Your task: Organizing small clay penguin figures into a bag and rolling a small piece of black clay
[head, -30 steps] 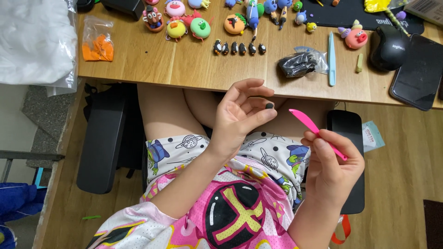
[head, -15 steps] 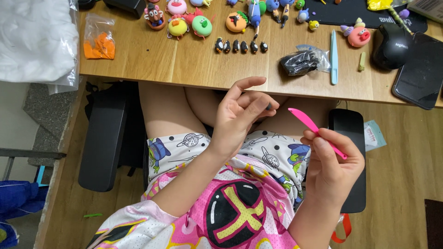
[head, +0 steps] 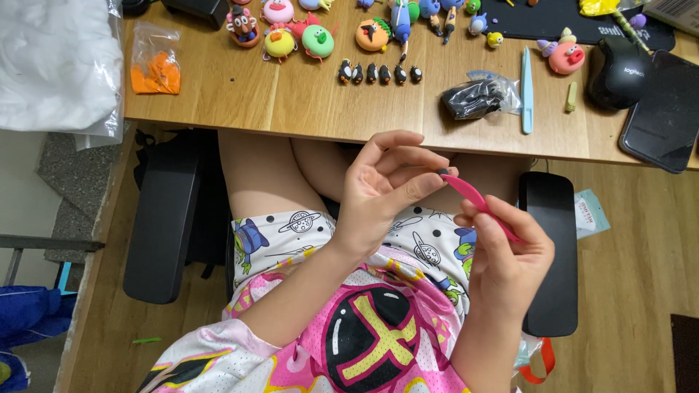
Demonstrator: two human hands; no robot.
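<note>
Over my lap I see my right hand (head: 506, 255) gripping a pink stick (head: 477, 200), its tip touching a tiny dark lump (head: 442, 172) pinched in my left hand's (head: 378, 196) fingers, and beyond them the wooden desk (head: 306, 102) with a row of small penguins (head: 380, 73).

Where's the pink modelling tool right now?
In the head view, the pink modelling tool is right of centre, below the desk edge, held in the right hand, its tip meeting the left hand's fingertips.
</note>
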